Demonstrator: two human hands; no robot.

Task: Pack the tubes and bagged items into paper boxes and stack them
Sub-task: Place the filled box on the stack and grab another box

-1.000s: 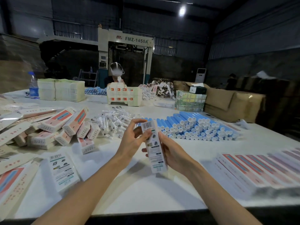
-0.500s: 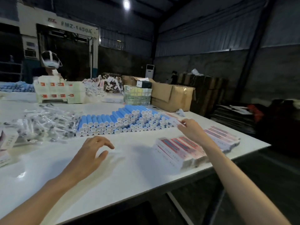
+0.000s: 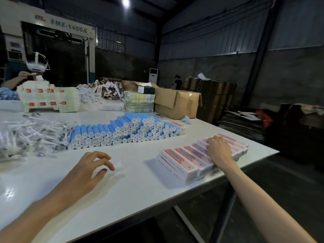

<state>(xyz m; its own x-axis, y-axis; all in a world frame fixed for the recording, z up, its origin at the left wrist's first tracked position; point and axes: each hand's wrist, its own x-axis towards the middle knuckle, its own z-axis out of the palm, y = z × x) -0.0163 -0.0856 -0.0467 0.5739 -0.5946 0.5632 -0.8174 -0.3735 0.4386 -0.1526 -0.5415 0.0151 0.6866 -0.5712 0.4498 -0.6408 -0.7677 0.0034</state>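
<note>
A two-layer row of packed pink-and-white paper boxes (image 3: 185, 159) lies along the table's right edge. My right hand (image 3: 218, 149) rests flat on top of the far boxes, fingers spread, gripping nothing. My left hand (image 3: 91, 168) hovers just over the bare white table (image 3: 122, 186) with fingers loosely curled and empty. Behind lies a pile of blue tubes with white caps (image 3: 121, 131), and to its left a heap of clear bagged items (image 3: 29, 135).
A second person in a white headset (image 3: 36, 66) works at the far left behind stacked white cartons (image 3: 49, 99). Brown cardboard cartons (image 3: 177, 103) and a plaid bundle (image 3: 139, 101) stand at the table's far end. The table's edge drops off at right.
The view swung right. The box held in both hands a second ago is no longer in them; my right hand came down onto the packed row and my left hand moved off empty.
</note>
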